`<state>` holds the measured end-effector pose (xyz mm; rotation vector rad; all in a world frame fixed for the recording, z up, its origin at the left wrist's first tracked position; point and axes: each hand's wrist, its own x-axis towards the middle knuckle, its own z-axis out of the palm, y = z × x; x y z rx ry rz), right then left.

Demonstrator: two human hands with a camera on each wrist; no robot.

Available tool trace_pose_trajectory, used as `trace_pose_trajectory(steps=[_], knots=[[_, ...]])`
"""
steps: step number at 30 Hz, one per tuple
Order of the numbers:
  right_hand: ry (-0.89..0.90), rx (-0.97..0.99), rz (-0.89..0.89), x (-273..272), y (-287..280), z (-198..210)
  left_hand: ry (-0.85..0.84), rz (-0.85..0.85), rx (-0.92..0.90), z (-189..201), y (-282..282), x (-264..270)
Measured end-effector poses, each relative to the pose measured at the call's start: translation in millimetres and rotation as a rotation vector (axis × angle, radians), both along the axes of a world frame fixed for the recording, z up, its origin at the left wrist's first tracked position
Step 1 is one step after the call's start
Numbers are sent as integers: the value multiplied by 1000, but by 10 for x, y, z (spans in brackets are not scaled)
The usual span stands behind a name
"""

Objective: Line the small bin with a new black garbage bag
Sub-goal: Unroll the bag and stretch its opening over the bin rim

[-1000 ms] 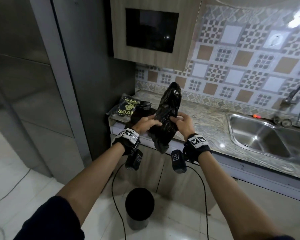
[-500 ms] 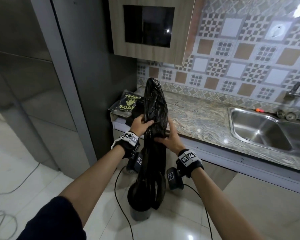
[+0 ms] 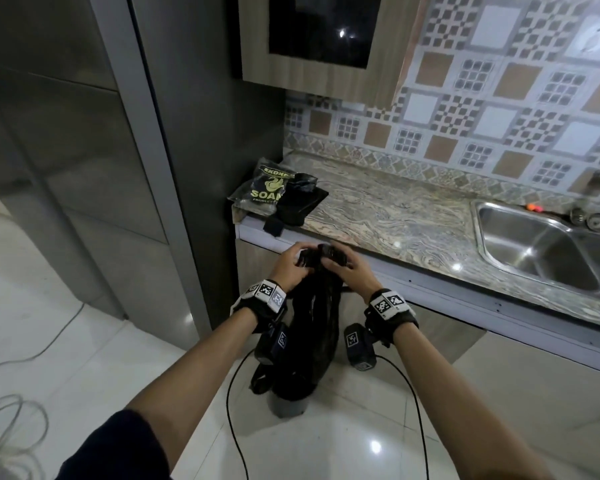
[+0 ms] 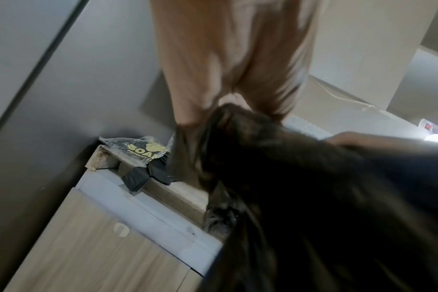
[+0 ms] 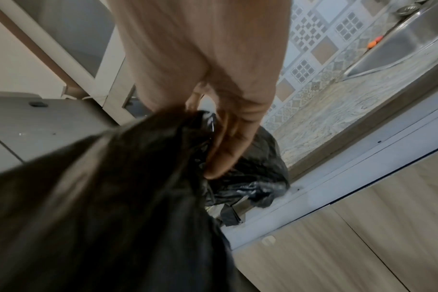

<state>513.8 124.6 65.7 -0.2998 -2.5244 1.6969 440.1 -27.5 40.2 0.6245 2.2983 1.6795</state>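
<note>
A black garbage bag (image 3: 317, 327) hangs long and crumpled in front of the counter edge. My left hand (image 3: 293, 266) and my right hand (image 3: 349, 271) both grip its bunched top (image 3: 321, 259), close together. The bag's lower end drapes over the small grey bin (image 3: 288, 407) on the floor and hides its mouth. In the left wrist view the bag (image 4: 300, 197) fills the lower right below my palm. In the right wrist view my thumb presses on the bag (image 5: 113, 207), with more crumpled black plastic behind it.
A plastic packet printed SOAP (image 3: 265, 188) with folded black bags (image 3: 300, 202) lies on the marble counter (image 3: 395, 220) at its left end. A steel sink (image 3: 541, 251) sits to the right. A tall grey cabinet (image 3: 84, 133) stands left. Cables trail over the white floor (image 3: 84, 358).
The bag has unfurled and dropped: its top went from above the counter to the counter's front edge, and its bottom now lies on the bin. Both hands moved down with it.
</note>
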Motion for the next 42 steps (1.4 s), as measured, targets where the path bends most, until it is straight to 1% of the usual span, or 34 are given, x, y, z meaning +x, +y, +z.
trace_pose_trajectory(steps=[2, 4, 5, 7, 9, 10, 12, 14, 16, 18, 23, 25, 27, 30, 33, 35, 37, 39, 41, 42], knots=[[-41, 13, 79, -21, -142, -81, 33, 46, -7, -134, -103, -112], [-58, 16, 93, -33, -273, -172, -26, 53, -21, -282, -176, -216], [-58, 5, 55, -53, -321, -223, -82, 51, -9, -335, -204, -261], [-53, -33, -55, -112, -393, -340, -264, 20, 12, -332, -282, -287], [-84, -41, -116, -176, -448, -473, -433, -100, 11, -353, -384, -299], [-104, -32, -130, -201, -477, -531, -459, -160, -13, -390, -446, -314], [-118, 24, -147, -237, -543, -655, -408, -218, -78, -466, -579, -351], [-102, 81, -158, -248, -619, -762, -348, -148, -111, -561, -692, -383], [-132, 92, -201, -225, -687, -866, -285, -74, -130, -648, -784, -378], [-189, 134, -225, -174, -781, -917, -234, -44, -142, -729, -835, -364], [-446, 299, -120, -107, -904, -929, -227, -6, -163, -865, -852, -336], [-500, 379, -99, -149, -916, -1006, -213, 32, -206, -975, -815, -356], [-468, 425, -36, -219, -908, -1140, -233, 57, -223, -1094, -754, -369], [-376, 411, 22, -302, -870, -1340, -298, 46, -227, -1188, -642, -374], [-263, 400, -36, -313, -742, -1489, -331, 21, -265, -1317, -544, -389], [-238, 363, -73, -320, -627, -1575, -343, 28, -296, -1545, -489, -429], [-236, 313, -85, -342, -487, -1685, -315, 6, -356, -1722, -440, -474], [-205, 286, -156, -373, -342, -1784, -248, -45, -445, -1679, -408, -484], [-152, 318, -224, -401, -225, -1887, -178, -49, -526, -1684, -401, -517], [-132, 349, -230, -417, -189, -1945, -163, -34, -556, -1723, -405, -540]])
